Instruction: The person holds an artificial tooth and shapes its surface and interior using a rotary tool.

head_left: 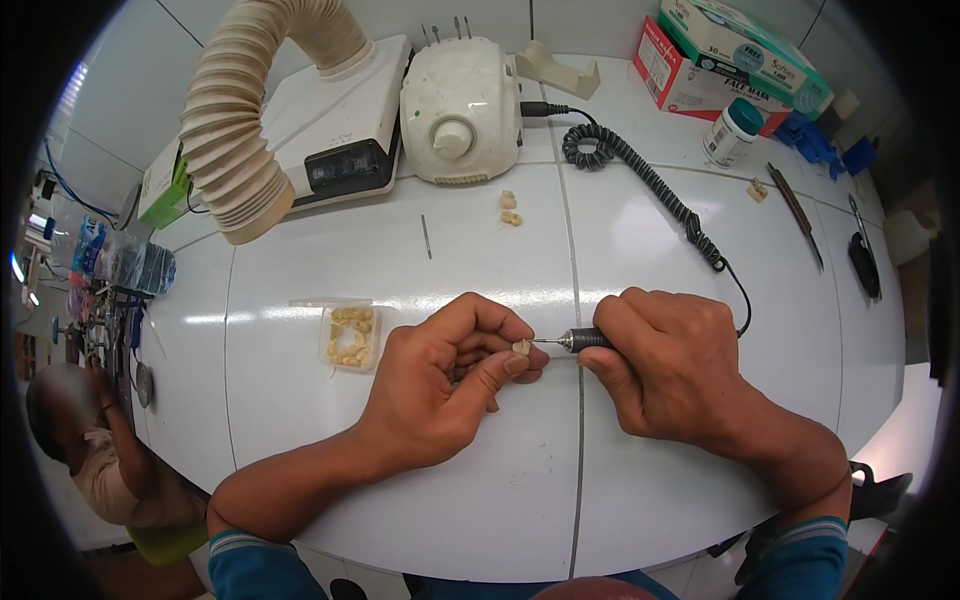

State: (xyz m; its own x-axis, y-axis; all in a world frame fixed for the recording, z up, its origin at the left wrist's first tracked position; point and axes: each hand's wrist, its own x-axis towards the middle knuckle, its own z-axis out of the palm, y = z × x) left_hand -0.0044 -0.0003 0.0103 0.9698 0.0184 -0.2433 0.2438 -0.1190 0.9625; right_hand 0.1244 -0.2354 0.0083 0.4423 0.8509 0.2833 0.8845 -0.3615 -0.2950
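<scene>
Between the thumb and fingertips of my left hand is a small cream-coloured tooth-like piece. My right hand is wrapped round a black and silver rotary handpiece, held level and pointing left. Its thin metal bur reaches the piece at my left fingertips; whether the tip touches it I cannot tell. Left of my left hand, a small clear plastic box with its lid open holds several yellowish tooth-like pieces. A black coiled cord runs from the handpiece back to a cream-coloured control unit with a round knob.
Two more tooth-like pieces and a loose bur lie further back. A ribbed suction hose arches over the left rear. Mask boxes, a teal-capped bottle and a knife-like tool are right. Another person sits left.
</scene>
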